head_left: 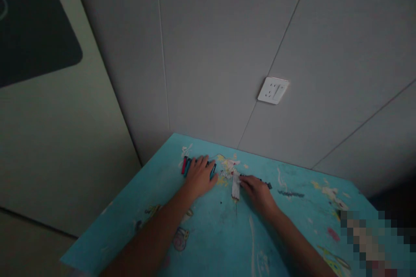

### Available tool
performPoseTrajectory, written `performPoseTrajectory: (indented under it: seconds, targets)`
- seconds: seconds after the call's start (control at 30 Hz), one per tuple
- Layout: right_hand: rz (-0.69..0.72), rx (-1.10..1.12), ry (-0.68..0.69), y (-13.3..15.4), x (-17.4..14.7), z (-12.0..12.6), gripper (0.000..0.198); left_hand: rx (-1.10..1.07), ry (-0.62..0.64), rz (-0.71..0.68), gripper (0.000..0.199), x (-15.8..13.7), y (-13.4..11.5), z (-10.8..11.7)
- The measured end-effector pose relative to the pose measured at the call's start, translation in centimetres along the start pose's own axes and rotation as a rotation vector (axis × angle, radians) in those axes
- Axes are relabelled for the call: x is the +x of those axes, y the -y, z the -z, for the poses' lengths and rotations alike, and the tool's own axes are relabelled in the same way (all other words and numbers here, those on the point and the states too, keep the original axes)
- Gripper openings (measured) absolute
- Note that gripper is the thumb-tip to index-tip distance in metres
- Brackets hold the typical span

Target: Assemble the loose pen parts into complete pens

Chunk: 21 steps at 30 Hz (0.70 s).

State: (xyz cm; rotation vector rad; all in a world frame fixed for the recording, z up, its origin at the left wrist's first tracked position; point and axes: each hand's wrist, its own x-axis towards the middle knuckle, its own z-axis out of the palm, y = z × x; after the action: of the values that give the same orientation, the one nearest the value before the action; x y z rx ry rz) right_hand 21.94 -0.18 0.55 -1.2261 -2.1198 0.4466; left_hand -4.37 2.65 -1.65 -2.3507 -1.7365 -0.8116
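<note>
My left hand [199, 177] lies palm down with fingers spread over a row of markers on the table. A red marker [184, 165] and a teal marker [187, 167] stick out at its left, and another teal marker [213, 170] shows between thumb and forefinger. My right hand [258, 191] is closed, its fingertips at the right edge of several white pencils [235, 186]. These lie side by side with their sharpened tips toward me. Behind the right hand a dark pen-like thing [269, 185] pokes out, mostly hidden.
The table [214, 233] has a light blue top with printed cartoon figures and scribbles. A grey panelled wall with a white socket [273, 90] stands behind it. At left is a pale cabinet [97, 138] with a dark panel. A pixelated patch [373, 242] covers the lower right.
</note>
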Motion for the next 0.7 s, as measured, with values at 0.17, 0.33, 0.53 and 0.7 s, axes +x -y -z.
performPoseTrajectory:
  seconds: [0.17, 0.33, 0.53, 0.7]
  targets:
    - [0.136, -0.079, 0.133, 0.5, 5.4, -0.8, 0.024, -0.003, 0.009, 0.011, 0.048, -0.1, 0.3, -0.2]
    - [0.310, -0.128, 0.271, 1.2, 9.0, -2.7, 0.021, -0.025, -0.001, 0.026, 0.049, -0.1, 0.4, -0.4]
    - [0.382, -0.241, 0.340, 0.9, 10.0, -3.9, 0.028, -0.035, -0.006, 0.021, 0.048, 0.0, 0.3, -0.3]
    - [0.329, -0.237, 0.161, 2.2, 6.5, -1.4, 0.034, -0.004, 0.008, 0.019, 0.050, 0.2, 0.1, 0.2]
